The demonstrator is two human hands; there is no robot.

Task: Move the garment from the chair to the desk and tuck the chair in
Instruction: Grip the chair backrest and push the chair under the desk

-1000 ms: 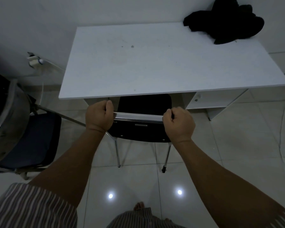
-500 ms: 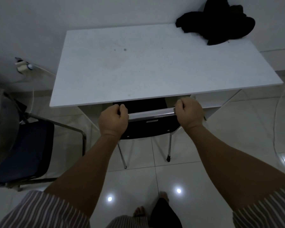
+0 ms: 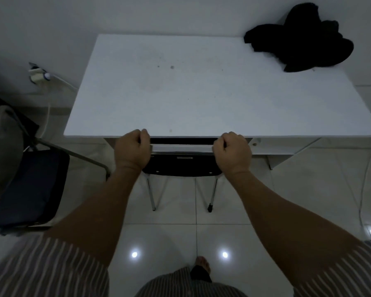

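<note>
At the far right corner of the desk (image 3: 201,93) lies the garment (image 3: 298,41), a black crumpled heap, part of it leaning up against the wall behind; well apart from both hands, nearer the right one. Its longer spread runs roughly along the desk's back edge, with one lobe pointing up the wall; folds, sleeves and type cannot be made out in the dim light. Left hand (image 3: 132,150) and right hand (image 3: 232,151) are each closed in a fist around the shiny top rail of the chair (image 3: 181,166), one at each end, knuckles just at the desk's near edge. Chair's backrest is dark, its long axis parallel to the near edge; seat is hidden under the desk top, only the backrest and two thin metal rear legs show. Second chair (image 3: 28,185) with a dark blue seat stands off the desk's left edge, cut off by the frame. Wall plug (image 3: 38,75) with a white cable sits beyond the left edge. Striped sleeves and a bare foot show at the bottom.
</note>
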